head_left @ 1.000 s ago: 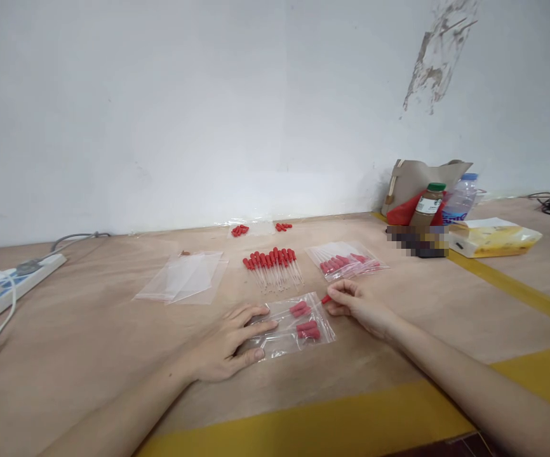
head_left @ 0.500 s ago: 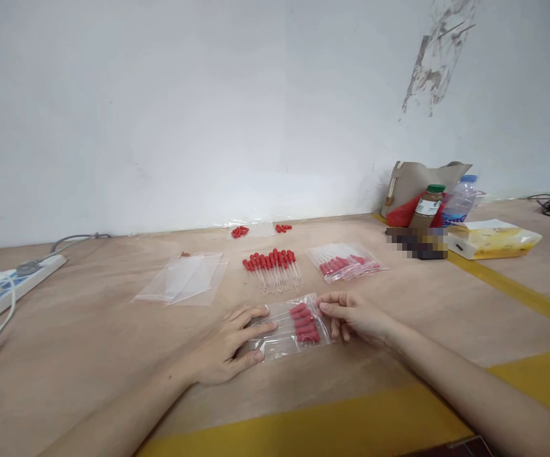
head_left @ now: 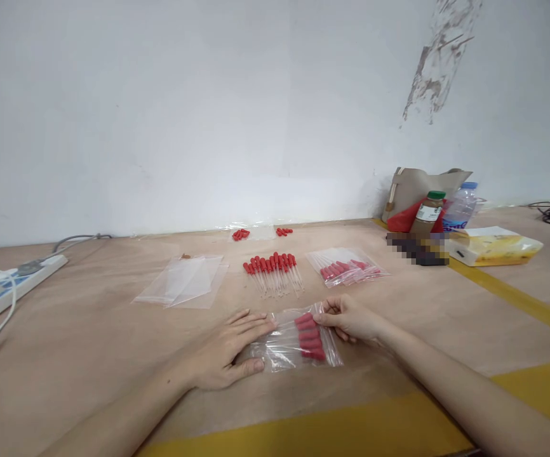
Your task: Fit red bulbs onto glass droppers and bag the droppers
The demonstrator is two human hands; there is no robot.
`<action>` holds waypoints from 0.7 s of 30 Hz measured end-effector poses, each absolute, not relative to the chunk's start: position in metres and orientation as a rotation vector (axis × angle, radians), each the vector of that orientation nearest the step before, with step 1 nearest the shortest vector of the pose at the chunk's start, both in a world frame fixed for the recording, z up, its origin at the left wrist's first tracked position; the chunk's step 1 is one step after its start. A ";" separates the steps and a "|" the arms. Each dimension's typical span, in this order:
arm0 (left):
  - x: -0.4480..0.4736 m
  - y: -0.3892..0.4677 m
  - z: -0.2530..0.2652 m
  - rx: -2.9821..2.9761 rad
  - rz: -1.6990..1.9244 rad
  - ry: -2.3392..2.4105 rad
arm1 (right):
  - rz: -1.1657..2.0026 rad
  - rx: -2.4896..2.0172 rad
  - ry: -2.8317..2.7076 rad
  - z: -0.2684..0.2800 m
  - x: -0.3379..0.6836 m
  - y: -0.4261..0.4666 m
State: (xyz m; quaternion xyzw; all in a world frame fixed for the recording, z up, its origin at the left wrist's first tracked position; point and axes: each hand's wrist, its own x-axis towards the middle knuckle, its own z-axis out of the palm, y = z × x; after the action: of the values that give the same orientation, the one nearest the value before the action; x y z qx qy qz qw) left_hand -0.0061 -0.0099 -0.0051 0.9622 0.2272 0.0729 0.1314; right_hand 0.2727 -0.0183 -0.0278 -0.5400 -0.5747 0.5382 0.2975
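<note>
A clear zip-lock bag (head_left: 282, 353) lies on the table, holding several droppers with red rubber bulbs (head_left: 311, 339) side by side, bulbs toward the right end. My left hand (head_left: 225, 352) rests flat over the bag's left end, fingers stretched out and thumb apart. At the bag's upper right corner, my right hand (head_left: 348, 318) pinches the edge near the seal between thumb and fingers. Just beyond the bag, loose red-bulbed droppers (head_left: 275, 266) lie in a row with their thin tips toward me.
Flat clear bags (head_left: 187, 282) lie at left, filled dropper bags (head_left: 346, 266) at right. Small red bulbs (head_left: 241, 235) sit near the wall. A power strip (head_left: 41, 273) with cables stands far left. A green-capped bottle (head_left: 428, 214) and a tissue pack (head_left: 498, 246) are far right.
My right hand has moved left and inward along the bag's top edge. The bag has shifted slightly right and toward me. My left hand's fingers have drawn closer together.
</note>
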 end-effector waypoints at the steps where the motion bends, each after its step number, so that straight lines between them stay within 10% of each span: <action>1: -0.006 -0.010 -0.005 2.788 0.224 0.663 | 1.453 -1.406 -1.532 -0.026 0.274 -0.019; 21: -0.079 0.063 -0.023 2.549 0.566 2.173 | 0.967 -1.233 -0.869 -0.010 0.318 0.047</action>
State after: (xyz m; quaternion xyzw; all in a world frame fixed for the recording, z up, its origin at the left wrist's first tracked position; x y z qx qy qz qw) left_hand -0.0786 0.0633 -0.0233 0.7442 0.6344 0.1652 -0.1276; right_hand 0.3176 0.0467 -0.0095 -0.5375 -0.3787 0.4212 0.6247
